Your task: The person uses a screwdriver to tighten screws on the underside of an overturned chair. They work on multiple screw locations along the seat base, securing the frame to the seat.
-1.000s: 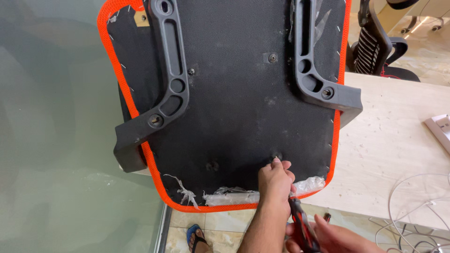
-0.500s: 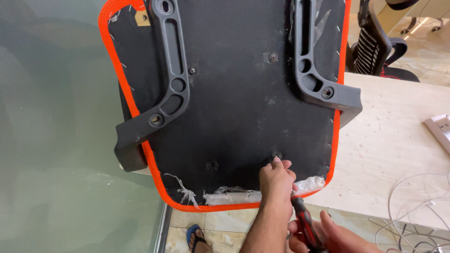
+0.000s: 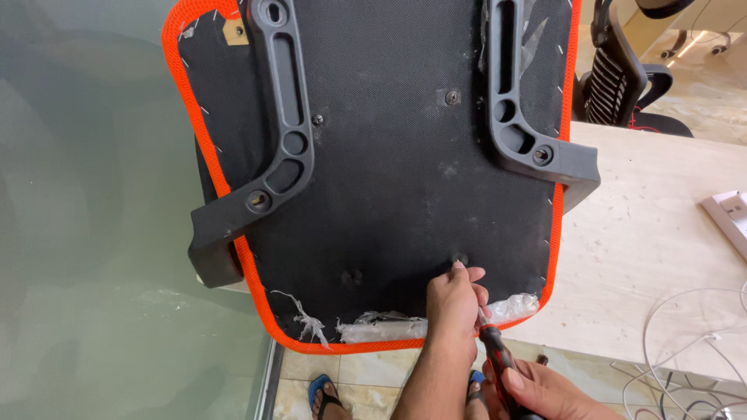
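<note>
Left hand [image 3: 454, 299]: fingers stay pinched at the screw hole [image 3: 461, 259] in the chair seat [image 3: 389, 155].
Right hand [image 3: 545, 389]: fingers closed round the screwdriver [image 3: 496, 359], now slightly lower.

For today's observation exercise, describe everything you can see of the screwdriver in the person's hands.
The screwdriver has a black and red handle, gripped low by the right hand. Its shaft slants up and left behind the left hand, whose fingertips rest at a hole in the upturned seat's black underside. The tip is hidden.
</note>
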